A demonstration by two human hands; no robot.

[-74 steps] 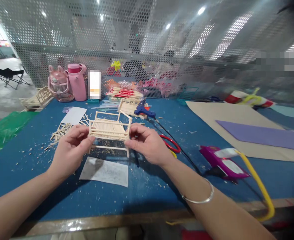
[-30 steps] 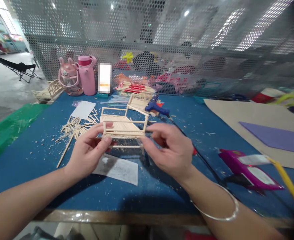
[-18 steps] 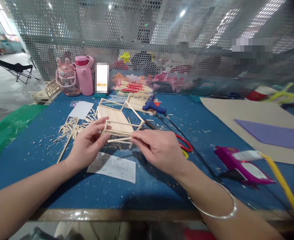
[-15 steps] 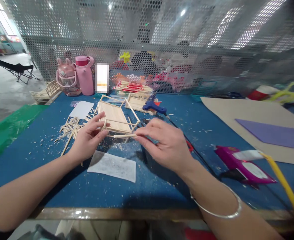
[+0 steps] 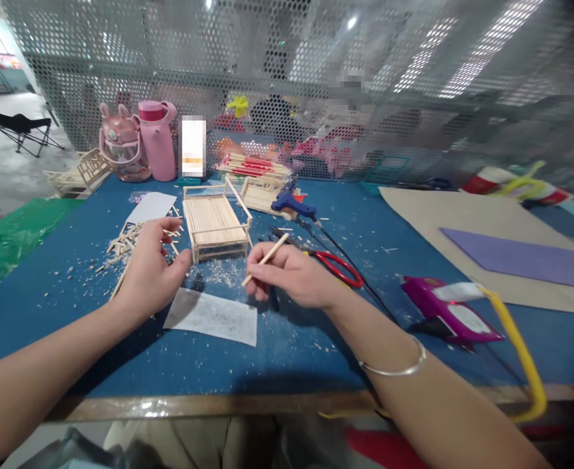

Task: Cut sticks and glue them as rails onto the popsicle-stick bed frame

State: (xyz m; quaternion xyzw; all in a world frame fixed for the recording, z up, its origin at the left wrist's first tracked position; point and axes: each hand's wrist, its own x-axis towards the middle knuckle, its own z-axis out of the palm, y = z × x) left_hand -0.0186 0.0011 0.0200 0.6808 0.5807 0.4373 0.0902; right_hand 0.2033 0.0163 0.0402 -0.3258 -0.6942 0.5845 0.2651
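Observation:
A short wooden stick is pinched between the thumb and fingers of my right hand, slanting up to the right above the table. My left hand holds nothing; its thumb and fingers are apart, beside a pile of cut stick pieces. Just beyond both hands stands a small wooden stick model, with a slatted base, low side rails and a slanted piece at its right. Nearer me lies a white sheet, smudged grey. Red-handled pliers rest partly behind my right hand.
A blue glue gun and its cord lie behind my right hand. At right are a purple tool with a yellow strap and a purple board. Pink bottles and a lit screen line the mesh partition.
My left hand has come away from the model, which now sits flat on the table. My right hand has drawn back, and its stick has turned from level to slanted.

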